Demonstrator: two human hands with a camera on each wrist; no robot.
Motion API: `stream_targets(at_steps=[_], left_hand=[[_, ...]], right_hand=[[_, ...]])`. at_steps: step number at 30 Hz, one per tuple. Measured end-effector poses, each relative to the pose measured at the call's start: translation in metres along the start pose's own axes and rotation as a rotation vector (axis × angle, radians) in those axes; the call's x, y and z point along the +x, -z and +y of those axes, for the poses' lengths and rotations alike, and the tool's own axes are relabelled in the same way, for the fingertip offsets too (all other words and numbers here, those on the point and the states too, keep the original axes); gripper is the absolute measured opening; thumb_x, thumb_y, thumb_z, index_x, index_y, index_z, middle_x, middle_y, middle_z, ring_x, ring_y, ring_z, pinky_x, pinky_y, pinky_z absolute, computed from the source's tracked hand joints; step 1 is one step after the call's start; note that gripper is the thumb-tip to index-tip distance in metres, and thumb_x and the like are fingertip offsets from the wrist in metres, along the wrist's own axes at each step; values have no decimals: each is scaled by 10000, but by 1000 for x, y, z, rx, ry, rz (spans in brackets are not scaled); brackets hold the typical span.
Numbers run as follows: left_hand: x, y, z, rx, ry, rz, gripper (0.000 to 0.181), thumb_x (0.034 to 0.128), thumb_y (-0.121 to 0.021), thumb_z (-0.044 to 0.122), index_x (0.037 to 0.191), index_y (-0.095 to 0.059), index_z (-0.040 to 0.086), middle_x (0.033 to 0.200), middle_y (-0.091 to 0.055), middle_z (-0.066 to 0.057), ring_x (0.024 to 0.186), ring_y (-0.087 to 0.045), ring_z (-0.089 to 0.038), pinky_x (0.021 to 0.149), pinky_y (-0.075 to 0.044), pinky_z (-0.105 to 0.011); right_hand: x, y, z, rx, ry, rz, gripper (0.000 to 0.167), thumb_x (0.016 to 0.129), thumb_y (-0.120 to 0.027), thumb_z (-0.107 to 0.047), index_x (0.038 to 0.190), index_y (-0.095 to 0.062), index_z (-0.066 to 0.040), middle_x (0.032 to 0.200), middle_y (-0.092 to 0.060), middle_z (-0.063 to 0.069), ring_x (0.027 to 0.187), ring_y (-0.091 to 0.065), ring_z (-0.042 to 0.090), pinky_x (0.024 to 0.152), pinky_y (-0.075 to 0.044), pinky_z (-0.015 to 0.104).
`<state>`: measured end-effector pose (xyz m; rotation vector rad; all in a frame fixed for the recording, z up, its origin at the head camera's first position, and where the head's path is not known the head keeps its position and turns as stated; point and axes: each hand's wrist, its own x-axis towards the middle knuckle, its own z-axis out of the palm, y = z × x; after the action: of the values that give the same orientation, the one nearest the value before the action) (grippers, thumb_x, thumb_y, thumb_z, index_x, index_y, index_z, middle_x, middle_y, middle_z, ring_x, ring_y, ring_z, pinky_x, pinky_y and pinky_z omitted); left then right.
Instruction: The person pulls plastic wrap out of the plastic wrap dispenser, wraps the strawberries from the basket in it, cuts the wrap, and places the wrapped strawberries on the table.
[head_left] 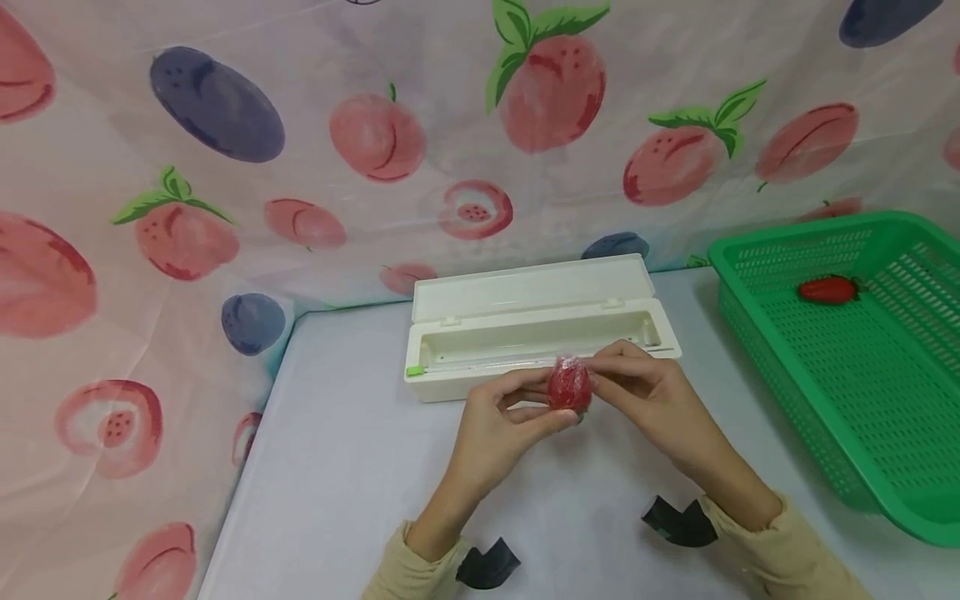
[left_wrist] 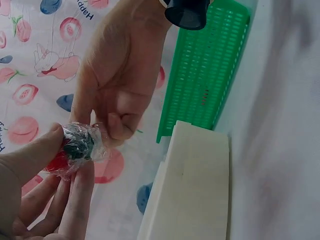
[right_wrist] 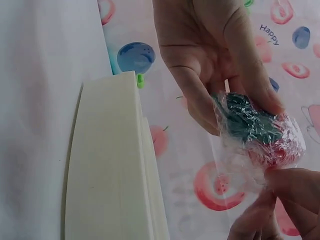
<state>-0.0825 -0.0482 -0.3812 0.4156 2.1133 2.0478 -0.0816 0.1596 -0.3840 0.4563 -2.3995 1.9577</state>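
A red strawberry-like item (head_left: 569,386) with a green leafy end is wrapped in clear film. My left hand (head_left: 498,425) grips it between thumb and fingers, also seen in the left wrist view, where the wrapped item (left_wrist: 75,150) shows its green end. My right hand (head_left: 660,408) pinches the film at its right side; in the right wrist view its fingers touch the crinkled wrap (right_wrist: 260,135). Just behind the hands stands a long white box (head_left: 450,388), lid open, with a green tab at its left end.
At the right is a green basket (head_left: 832,450) holding a red strawberry-like item (head_left: 827,290). Two black curved pieces (head_left: 487,565) lie near the wrists. A fruit-patterned cloth (head_left: 300,167) hangs behind the white table surface (head_left: 330,467).
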Motion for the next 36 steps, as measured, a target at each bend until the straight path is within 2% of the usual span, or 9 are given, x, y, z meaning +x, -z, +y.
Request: stream_targets(at_steps=[5, 8, 11, 15, 19, 23, 26, 31, 36], left_hand=[[0, 2, -1, -7, 16, 6, 443, 789, -832, 60, 1206, -685, 39, 1114, -699, -130, 983, -690, -191, 807, -599, -304], [1, 4, -3, -9, 19, 18, 490, 768, -849, 61, 1225, -672, 70, 1090, -706, -106, 977, -691, -188, 813, -600, -318], [2, 6, -4, -12, 30, 22, 521, 759, -857, 62, 1242, -663, 77, 1064, -703, -109, 962, -691, -188, 808, -601, -321], [2, 7, -5, -12, 52, 20, 478, 764, -852, 59, 1215, -692, 64, 1067, -695, -122, 952, -692, -180, 779, -606, -312], [2, 7, -7, 6, 30, 29, 452, 758, -853, 56, 1190, -719, 71, 1086, -691, -111, 970, -690, -180, 784, -605, -307], [3, 6, -9, -3, -1, 33, 449, 757, -851, 62, 1188, -725, 63, 1137, -675, -99, 1015, -689, -203, 822, -595, -309], [4, 5, -11, -32, 0, 19, 463, 773, -839, 81, 1216, -707, 54, 1204, -676, -89, 1065, -692, -217, 860, -580, -307], [3, 4, -11, -54, 24, -13, 523, 808, -810, 106, 1296, -642, 26, 1208, -693, -152, 1050, -709, -242, 855, -579, -310], [3, 3, -11, -42, 16, -40, 521, 843, -784, 113, 1324, -612, 8, 1205, -683, -188, 1049, -708, -256, 849, -582, -308]], right_hand=[[1, 0, -4, 0, -3, -10, 242, 935, -681, -81, 1174, -719, -76, 1101, -683, 48, 954, -657, 174, 816, -572, 241], [2, 0, -5, -6, -34, -15, 254, 929, -693, -101, 1181, -716, -77, 1146, -699, 55, 1023, -678, 157, 863, -566, 232], [1, 0, -6, -42, -43, -21, 256, 943, -677, -105, 1192, -710, -59, 1167, -704, 74, 1020, -685, 122, 866, -559, 212], [0, -3, -6, -86, -4, -38, 252, 967, -641, -95, 1204, -701, -34, 1183, -704, 97, 1027, -677, 92, 862, -555, 198], [-3, -8, -10, -158, 52, -27, 267, 949, -672, -111, 1212, -706, -75, 1176, -707, 37, 1053, -663, 92, 881, -548, 202], [-7, -12, -14, -247, 105, -3, 302, 925, -708, -126, 1226, -702, -101, 1153, -702, -13, 1048, -668, 115, 902, -562, 278], [-8, -15, -16, -287, 133, 10, 329, 914, -720, -111, 1240, -692, -83, 1133, -700, -12, 1029, -678, 132, 896, -572, 340], [-9, -16, -18, -309, 126, 32, 369, 888, -734, -55, 1253, -680, -52, 1099, -703, 10, 1005, -685, 152, 870, -581, 352], [-10, -15, -17, -308, 118, 42, 379, 867, -754, -54, 1241, -690, -67, 1091, -705, 10, 994, -688, 144, 860, -583, 335]])
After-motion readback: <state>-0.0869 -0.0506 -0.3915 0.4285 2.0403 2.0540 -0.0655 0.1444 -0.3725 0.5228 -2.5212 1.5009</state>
